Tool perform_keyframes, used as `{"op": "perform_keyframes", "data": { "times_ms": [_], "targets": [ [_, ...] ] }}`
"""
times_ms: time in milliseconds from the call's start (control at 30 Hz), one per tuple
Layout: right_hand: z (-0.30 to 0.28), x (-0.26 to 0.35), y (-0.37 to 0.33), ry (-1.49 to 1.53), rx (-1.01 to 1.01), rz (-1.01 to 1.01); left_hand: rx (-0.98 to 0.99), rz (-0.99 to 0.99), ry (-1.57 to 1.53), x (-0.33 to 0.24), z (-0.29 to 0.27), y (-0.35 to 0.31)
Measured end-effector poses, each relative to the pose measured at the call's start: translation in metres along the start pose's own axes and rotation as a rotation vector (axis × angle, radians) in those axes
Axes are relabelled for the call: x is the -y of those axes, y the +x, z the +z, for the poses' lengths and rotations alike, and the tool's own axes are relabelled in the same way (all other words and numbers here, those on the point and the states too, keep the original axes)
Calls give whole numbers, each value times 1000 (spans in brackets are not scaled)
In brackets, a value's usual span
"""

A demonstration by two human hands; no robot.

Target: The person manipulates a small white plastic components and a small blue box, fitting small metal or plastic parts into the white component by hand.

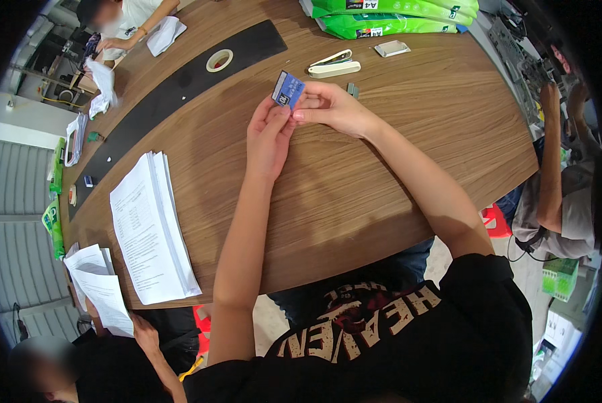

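Over the middle of the table, both my hands meet at a small blue box (288, 91) with a pale end, the size of a staple box. My left hand (272, 127) pinches its lower part between thumb and fingers. My right hand (331, 109) is closed at the box's right side, fingers curled against it, partly hidden. Just beyond my right hand lies a cream stapler (334, 65), its upper arm raised. A small grey piece (352, 90) rests beside my right wrist, and a small pale tray-like packet (391, 48) lies farther right.
A stack of printed sheets (154, 228) lies on the wooden table (354, 188) to my left. Tape roll (219, 60) sits on the black strip. Green paper packs (388, 17) stand at the far edge. Co-workers at left, far left and right handle papers or sit close by.
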State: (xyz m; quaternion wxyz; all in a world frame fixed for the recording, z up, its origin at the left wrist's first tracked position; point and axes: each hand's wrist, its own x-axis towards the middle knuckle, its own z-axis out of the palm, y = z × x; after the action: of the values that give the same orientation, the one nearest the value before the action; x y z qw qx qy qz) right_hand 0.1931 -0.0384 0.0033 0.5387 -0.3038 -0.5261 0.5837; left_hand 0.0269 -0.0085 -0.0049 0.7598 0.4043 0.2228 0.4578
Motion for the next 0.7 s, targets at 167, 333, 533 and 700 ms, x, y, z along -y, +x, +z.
{"op": "perform_keyframes", "data": {
  "times_ms": [167, 333, 533, 700],
  "targets": [
    [-3, -1, 0, -33, 17, -27, 45, -101, -103, -2, -2, 1],
    [-3, 8, -2, -67, 73, 27, 106, -140, -167, -3, -7, 0],
    [1, 12, -4, -46, 55, 26, 103, -118, -177, -2, -7, -1],
    [-8, 1, 0, -127, 12, -71, 72, -55, -100, -1, -2, -3]
  ]
}}
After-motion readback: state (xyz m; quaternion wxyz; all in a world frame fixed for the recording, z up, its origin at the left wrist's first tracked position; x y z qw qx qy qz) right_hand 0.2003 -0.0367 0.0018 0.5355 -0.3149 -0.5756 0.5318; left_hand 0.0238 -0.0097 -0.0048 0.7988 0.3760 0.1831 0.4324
